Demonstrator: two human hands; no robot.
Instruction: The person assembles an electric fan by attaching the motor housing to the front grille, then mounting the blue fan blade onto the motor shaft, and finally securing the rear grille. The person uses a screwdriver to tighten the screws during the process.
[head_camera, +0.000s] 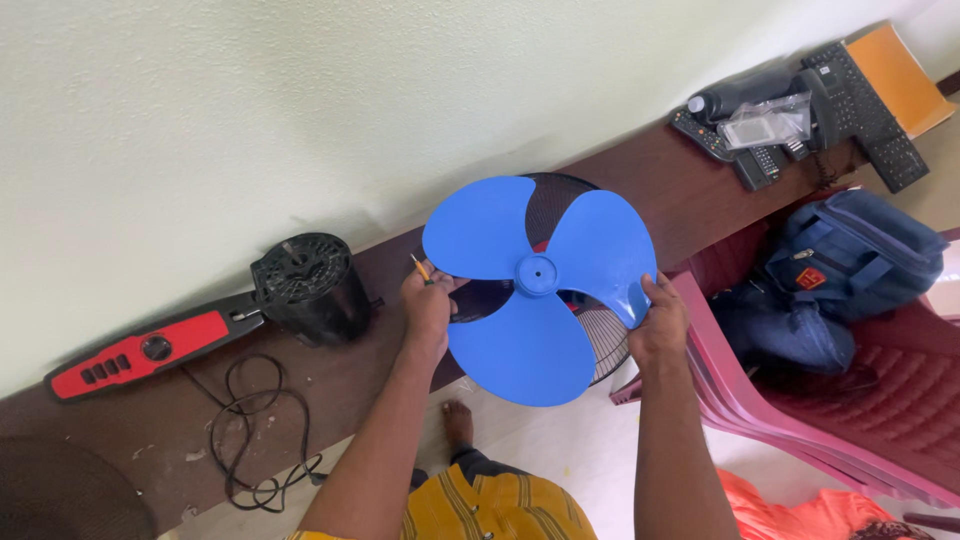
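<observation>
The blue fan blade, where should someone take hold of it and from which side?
Best at the outer rims of two opposite lobes of the blue fan blade, coming in from left and right, as the left hand and right hand do now. The three wide, thin lobes offer edges to pinch, while the small round hub sits flat and gives little purchase.

— Looks like a home room?
— Yes: plain painted wall (200, 120), low wooden bench (380, 390), stacked plastic chairs (800, 400) holding a bag (860, 250), remote controls (860, 100) at the bench's far end.
</observation>
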